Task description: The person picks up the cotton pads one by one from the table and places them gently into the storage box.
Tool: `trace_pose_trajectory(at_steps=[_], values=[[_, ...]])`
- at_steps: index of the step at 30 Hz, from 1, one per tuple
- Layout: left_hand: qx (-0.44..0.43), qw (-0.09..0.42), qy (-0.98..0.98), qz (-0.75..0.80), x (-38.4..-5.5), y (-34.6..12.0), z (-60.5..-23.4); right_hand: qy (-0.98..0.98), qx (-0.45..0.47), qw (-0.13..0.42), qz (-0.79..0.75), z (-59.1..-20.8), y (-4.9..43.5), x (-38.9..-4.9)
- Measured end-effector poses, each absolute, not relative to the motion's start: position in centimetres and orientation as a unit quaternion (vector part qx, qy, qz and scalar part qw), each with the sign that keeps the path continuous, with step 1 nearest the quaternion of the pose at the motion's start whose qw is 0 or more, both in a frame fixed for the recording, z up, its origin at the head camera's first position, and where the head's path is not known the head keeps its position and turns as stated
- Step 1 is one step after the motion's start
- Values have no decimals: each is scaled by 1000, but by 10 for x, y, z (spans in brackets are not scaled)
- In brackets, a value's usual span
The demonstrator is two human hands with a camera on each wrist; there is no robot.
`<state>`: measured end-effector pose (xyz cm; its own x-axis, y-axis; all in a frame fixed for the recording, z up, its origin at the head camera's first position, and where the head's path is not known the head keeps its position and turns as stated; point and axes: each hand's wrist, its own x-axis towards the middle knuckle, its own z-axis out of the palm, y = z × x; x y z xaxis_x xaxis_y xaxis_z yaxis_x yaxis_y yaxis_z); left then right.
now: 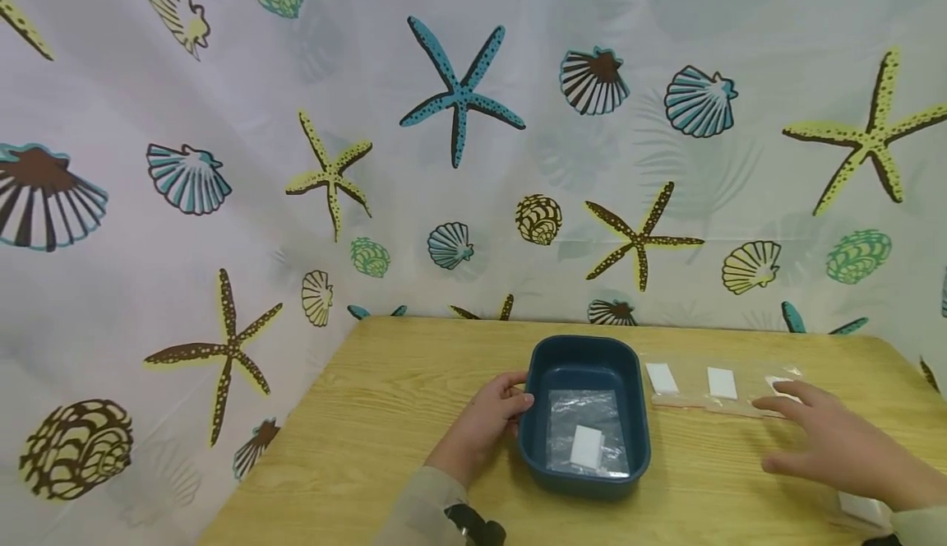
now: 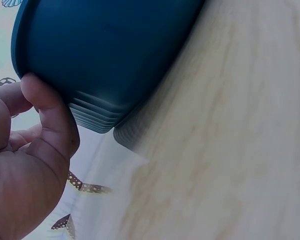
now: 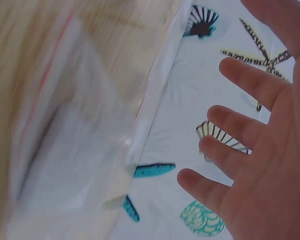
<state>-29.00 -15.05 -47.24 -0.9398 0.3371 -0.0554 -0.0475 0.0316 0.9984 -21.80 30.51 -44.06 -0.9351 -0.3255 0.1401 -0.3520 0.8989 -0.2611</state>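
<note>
A dark blue plastic bin point(image 1: 584, 487) with rounded corners stands on the wooden table. Inside it lies a clear zip bag point(image 1: 565, 410) with a small white block point(image 1: 588, 446) in it. My left hand point(image 1: 481, 418) grips the bin's left side near the rim; the left wrist view shows curled fingers point(image 2: 47, 112) against its wall. Over the right part of the table hovers my right hand point(image 1: 832, 443), fingers apart, holding nothing. Just beyond it, more clear bags point(image 3: 85, 145) lie in a row, with white pieces point(image 1: 722, 383) inside.
Another white piece point(image 1: 861, 508) in clear wrapping lies partly under the right forearm. Behind the wooden table point(image 1: 370, 414) hangs a white curtain point(image 1: 518, 283) printed with shells and starfish, which also runs along the left side.
</note>
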Motion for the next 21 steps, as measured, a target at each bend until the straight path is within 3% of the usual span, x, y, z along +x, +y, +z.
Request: trace_pose_trajectory(at_steps=[7, 16, 21], values=[[101, 145, 699, 693, -288, -152, -473, -984, 140, 11, 105, -453, 346, -218], [102, 145, 695, 697, -288, -151, -474, -972, 190, 107, 84, -495, 402, -211], [99, 145, 691, 701, -288, -151, -475, -983, 152, 72, 76, -506, 409, -209]])
